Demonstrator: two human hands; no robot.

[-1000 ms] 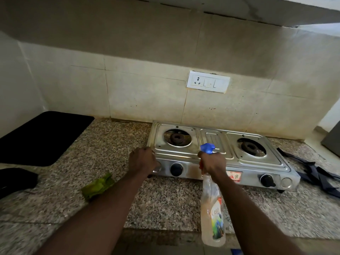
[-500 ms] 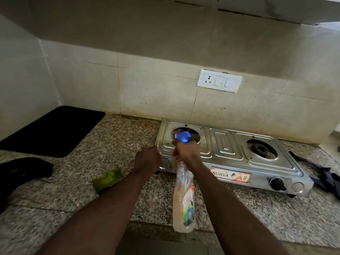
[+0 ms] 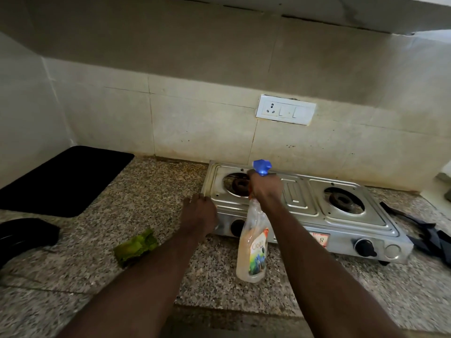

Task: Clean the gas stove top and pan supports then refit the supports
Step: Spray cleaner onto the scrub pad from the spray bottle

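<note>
As it hangs over the stove (image 3: pixel 302 211), right hand (image 3: pixel 264 189): curled round the neck of the spray bottle (image 3: pixel 253 245), above the stove's left half.
Spray bottle: blue trigger head on top, clear body hanging down in front of the stove's front panel, pale liquid in its lower part, label reading "Clean".
Left hand (image 3: pixel 200 214): touching the stove's front left corner, fingers bent; whether they grip the edge cannot be told.
Stove: steel two-burner top on the speckled counter (image 3: pixel 158 191), against the tiled wall.
Left burner (image 3: pixel 240 184): bare, partly hidden by the right hand.
Right burner (image 3: pixel 340 200): bare, in full view.
Knobs: two black ones on the stove's front panel.
Pan supports (image 3: pixel 427 232): black, lying on the counter just right of the stove.
Green cloth (image 3: pixel 136 243): crumpled on the counter, left of the stove.
Black mat (image 3: pixel 66 179): flat on the counter, well left of the stove.
Socket plate (image 3: pixel 285 112): white, on the wall above the stove.
</note>
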